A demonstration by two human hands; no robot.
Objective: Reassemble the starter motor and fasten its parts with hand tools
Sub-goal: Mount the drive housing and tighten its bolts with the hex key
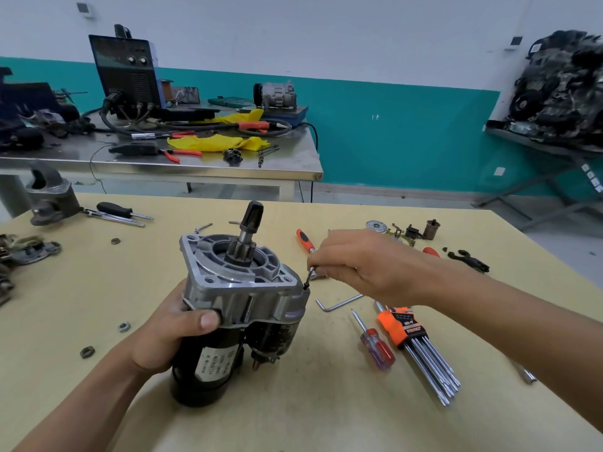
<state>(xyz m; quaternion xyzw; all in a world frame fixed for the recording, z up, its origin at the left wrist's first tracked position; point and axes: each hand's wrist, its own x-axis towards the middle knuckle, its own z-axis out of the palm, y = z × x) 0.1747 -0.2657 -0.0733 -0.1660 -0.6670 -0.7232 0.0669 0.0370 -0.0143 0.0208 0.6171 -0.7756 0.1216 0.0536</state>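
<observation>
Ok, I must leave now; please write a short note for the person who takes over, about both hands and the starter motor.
The left grip holds the starter motor on the table, pinion end up. The right grip pinches a small hex key, its tip at the housing's right edge, seemingly in a screw. Done: front housing sits on the body. Left: finish that screw; its tightness cannot be seen. Loose nuts lie left of the motor, the hex key set to its right.
</observation>
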